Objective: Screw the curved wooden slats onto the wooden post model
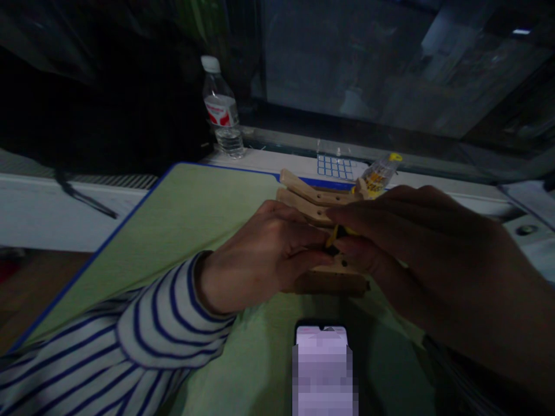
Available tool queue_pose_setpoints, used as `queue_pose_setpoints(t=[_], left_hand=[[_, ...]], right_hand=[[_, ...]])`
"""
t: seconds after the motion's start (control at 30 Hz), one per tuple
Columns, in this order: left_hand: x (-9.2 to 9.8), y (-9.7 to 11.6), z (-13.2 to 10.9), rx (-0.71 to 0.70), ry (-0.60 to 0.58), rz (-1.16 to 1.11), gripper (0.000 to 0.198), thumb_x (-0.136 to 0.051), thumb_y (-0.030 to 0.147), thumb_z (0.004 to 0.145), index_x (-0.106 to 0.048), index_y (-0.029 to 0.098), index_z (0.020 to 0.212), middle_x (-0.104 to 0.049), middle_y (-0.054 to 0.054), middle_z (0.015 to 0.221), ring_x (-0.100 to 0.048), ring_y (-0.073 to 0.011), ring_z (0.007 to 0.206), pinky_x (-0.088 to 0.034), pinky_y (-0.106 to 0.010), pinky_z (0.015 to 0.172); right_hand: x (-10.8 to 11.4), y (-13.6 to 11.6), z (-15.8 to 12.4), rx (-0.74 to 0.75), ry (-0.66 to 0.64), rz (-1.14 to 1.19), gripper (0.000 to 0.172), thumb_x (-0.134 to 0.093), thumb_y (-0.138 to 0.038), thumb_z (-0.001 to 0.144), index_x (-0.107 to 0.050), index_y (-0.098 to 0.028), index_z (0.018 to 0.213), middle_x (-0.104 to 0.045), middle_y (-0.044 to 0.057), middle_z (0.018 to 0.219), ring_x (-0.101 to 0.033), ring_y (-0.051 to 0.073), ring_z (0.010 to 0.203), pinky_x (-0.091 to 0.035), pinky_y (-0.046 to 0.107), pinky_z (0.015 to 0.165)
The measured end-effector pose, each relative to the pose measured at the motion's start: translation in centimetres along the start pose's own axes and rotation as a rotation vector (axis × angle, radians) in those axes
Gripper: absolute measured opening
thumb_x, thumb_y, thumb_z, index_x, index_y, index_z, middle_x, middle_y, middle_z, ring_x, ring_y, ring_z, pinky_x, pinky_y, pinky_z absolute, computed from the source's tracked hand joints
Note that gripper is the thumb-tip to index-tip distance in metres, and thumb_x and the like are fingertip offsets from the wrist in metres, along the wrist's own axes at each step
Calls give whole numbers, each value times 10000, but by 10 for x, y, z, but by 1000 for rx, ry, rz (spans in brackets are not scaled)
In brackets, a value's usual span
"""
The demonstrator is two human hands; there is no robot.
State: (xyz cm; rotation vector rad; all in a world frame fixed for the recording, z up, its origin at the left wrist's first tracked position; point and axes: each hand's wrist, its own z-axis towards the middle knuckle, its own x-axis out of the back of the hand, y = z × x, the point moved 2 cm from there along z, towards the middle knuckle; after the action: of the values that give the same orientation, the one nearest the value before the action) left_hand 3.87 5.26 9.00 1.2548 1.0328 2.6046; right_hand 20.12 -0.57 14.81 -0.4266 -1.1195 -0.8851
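Over a wooden assembly (330, 284) on the table, my two hands meet. A small yellow-and-black piece (333, 238), its kind unclear, is pinched between the thumb and fingers of my right hand (420, 254). My left hand (269, 248) comes in from the left, thumb and forefinger closed together against the near end of that piece; what lies between them is hidden. Behind the fingers, curved wooden slats (303, 203) with round holes stand side by side, partly covered by both hands.
A phone (323, 358) with a lit, blurred screen lies in front of the wood. On the sill behind the green table (217, 196) stand a water bottle (221, 112) and a yellow-capped plastic bottle (381, 173), near a blue grid sheet (336, 166). A dark window rises behind.
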Motion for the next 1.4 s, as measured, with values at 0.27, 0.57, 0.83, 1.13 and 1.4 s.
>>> queue_pose_setpoints(t=[0.27, 0.57, 0.83, 1.13, 1.4], left_hand=[[-1, -4, 1, 11, -53, -8, 173, -561, 232, 927, -729, 204, 898, -732, -26, 904, -668, -160, 883, -483, -303, 847], [-3, 5, -2, 72, 96, 194, 127, -677, 325, 842, -733, 211, 849, -724, 0, 793, -664, -157, 768, -456, -293, 752], [-2, 0, -3, 75, 52, 311, 217, -620, 378, 878, -732, 213, 792, -723, 5, 767, -662, -163, 765, -430, -310, 763], [-1, 0, -4, 51, 14, 289, 203, -609, 369, 892, -740, 220, 848, -725, -2, 783, -663, -153, 783, -439, -286, 778], [0, -4, -2, 50, -28, 198, 134, -623, 303, 892, -713, 220, 835, -713, 16, 794, -651, -155, 821, -418, -297, 819]], right_hand=[[-5, -1, -2, 39, 83, 31, 238, -494, -155, 927, -625, -188, 1124, -723, 59, 1065, -635, 219, 964, -523, 375, 861], [-9, 0, -1, 29, 97, 43, 266, -540, -160, 919, -607, -151, 1176, -724, 76, 1057, -634, 208, 948, -504, 363, 871], [-3, 3, -3, -14, 80, 102, 350, -526, -235, 935, -562, -173, 1278, -689, 53, 1194, -635, 188, 1058, -500, 344, 930], [-1, 1, -3, 53, 48, 148, 312, -514, -137, 911, -613, -193, 1201, -702, 46, 1174, -659, 195, 1039, -533, 337, 895], [-3, 1, 0, 21, 63, 106, 307, -517, -156, 909, -617, -210, 1194, -728, 49, 1098, -687, 223, 970, -561, 366, 828]])
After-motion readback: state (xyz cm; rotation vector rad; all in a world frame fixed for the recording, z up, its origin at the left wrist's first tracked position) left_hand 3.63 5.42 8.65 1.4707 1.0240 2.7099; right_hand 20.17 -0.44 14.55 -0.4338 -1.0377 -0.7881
